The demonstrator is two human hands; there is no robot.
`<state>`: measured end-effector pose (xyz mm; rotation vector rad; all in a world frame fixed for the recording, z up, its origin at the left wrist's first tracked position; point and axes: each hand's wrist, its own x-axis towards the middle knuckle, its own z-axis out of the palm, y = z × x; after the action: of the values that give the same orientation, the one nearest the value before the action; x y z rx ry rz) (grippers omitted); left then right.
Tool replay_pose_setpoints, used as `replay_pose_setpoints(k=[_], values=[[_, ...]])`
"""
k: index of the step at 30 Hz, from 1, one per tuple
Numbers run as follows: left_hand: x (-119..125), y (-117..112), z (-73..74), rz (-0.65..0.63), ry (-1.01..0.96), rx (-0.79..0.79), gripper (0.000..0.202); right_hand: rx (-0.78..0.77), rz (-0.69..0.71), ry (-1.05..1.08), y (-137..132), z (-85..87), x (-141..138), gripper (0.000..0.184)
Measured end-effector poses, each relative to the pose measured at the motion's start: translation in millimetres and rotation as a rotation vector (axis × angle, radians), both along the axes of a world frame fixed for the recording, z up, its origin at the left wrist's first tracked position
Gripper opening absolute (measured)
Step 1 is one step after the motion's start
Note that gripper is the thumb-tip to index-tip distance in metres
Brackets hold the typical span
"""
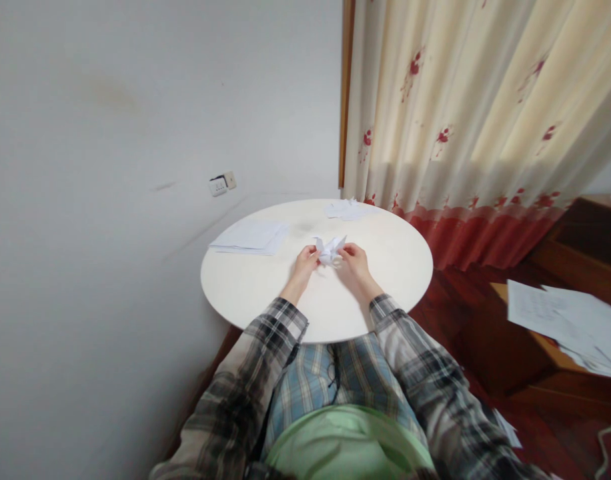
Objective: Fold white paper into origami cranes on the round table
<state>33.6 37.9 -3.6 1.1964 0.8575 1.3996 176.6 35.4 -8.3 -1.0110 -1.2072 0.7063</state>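
1. A folded white paper (330,248) with pointed, wing-like corners is held between the two hands, over the white round table (250,290), right of the paper stack. Whether its underside touches the tabletop cannot be told.
2. The person's left hand (303,266) pinches the paper's left side between thumb and fingers.
3. The right hand (356,261) pinches the right side the same way, its fingers bent; the exact placing of the fingertips is too small to make out.
4. On the tabletop, beyond the left hand and toward the left edge, lies a stack of white sheets (250,238), its layers slightly out of line.
5. Near the far edge, beyond the folded paper, sits a small group of white paper pieces (346,211), some with raised points.
6. Both forearms wear plaid sleeves (245,363); below the table's near edge show blue checked bottoms (308,377) and a light green top (350,443).
7. A pale wall (110,220) with a socket (218,186) stands to the left.
8. To the right, a floral curtain (465,93) hangs above a reddish floor (443,300), and loose sheets (560,317) lie on brown furniture (500,353).
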Motion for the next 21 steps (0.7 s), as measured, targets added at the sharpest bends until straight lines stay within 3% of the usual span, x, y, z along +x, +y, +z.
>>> replay_pose_setpoints(k=[15, 21], values=[[1.4, 5.5, -4.0, -0.097, -0.223, -0.056, 0.011, 0.000, -0.030, 0.049, -4.3, 5.5, -2.0, 0.014], [0.9, 3.2, 0.0, -0.051, -0.219, -0.075, 0.008, 0.024, -0.075, -0.023, -8.3, 8.8, -1.4, 0.015]])
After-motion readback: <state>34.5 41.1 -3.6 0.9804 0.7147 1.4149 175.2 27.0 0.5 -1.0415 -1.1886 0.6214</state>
